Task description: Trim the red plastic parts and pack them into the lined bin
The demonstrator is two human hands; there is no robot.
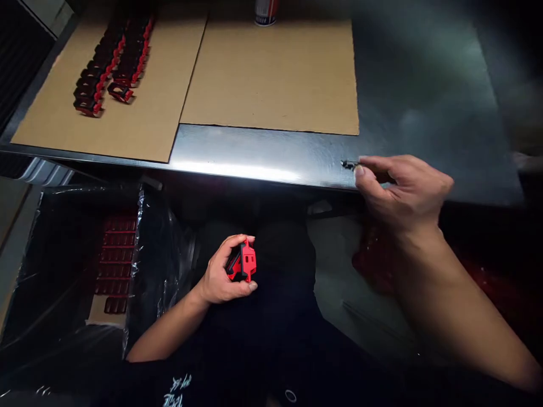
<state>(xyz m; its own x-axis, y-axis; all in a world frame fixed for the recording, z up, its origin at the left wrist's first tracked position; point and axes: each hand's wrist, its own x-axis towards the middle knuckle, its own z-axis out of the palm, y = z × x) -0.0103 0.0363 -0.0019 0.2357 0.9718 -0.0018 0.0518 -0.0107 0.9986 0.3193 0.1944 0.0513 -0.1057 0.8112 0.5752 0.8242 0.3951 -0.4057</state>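
My left hand (223,274) grips a red and black plastic part (248,261) between thumb and fingers, held over my lap below the table edge. Two small square holes show in its red face. Over the front of the metal table, my right hand (403,186) pinches a small dark metal piece (349,164) between thumb and forefinger; its exact kind is not clear. At the far left, two rows of similar red and black parts (91,93) stand on a cardboard sheet (139,133).
A second cardboard sheet (275,85) covers the table's middle, with a spray can (266,12) at its back. The metal table (237,152) ends just above my lap. Lower left, a box lined with clear plastic (146,254) holds rows of dark red parts (115,254).
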